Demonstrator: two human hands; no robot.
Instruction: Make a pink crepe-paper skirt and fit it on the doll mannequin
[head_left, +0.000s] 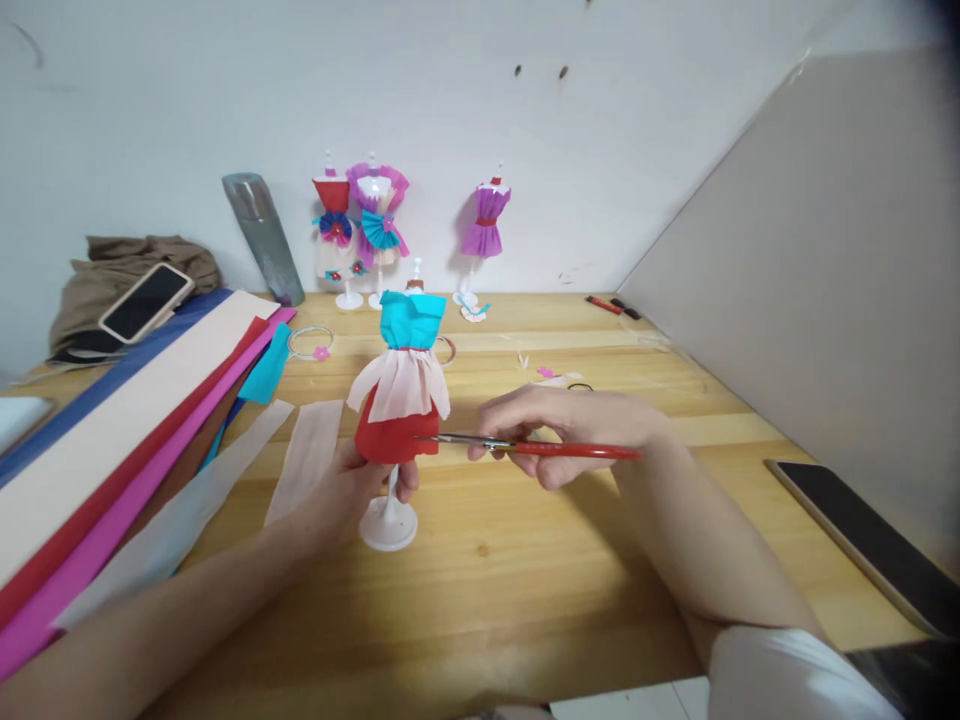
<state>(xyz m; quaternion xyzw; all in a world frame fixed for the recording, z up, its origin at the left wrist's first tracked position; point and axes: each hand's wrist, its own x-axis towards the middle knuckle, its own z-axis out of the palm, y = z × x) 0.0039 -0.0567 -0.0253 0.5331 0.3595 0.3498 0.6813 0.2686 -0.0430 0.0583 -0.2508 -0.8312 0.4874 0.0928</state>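
A small dress form on a white round stand [388,528] stands upright in front of me. It wears a turquoise crepe-paper top [412,322], a pale pink overskirt [409,385] and a red skirt [386,435] below. My left hand [364,482] is closed around the stand just under the red hem, partly hidden by the skirt. In my right hand [559,418] is a pair of scissors [577,450] with red handles. Their blade tips point left and lie at the lower right of the red skirt; whether they touch the paper, I cannot tell.
Crepe-paper strips [150,400] in several colours cover the left side. Three dressed forms, one purple [487,222], stand along the wall by a bottle [264,240]. A phone [146,303] rests on brown cloth [142,262]; a dark-screened device [862,535] lies right. Red-and-black pens [611,306] lie behind.
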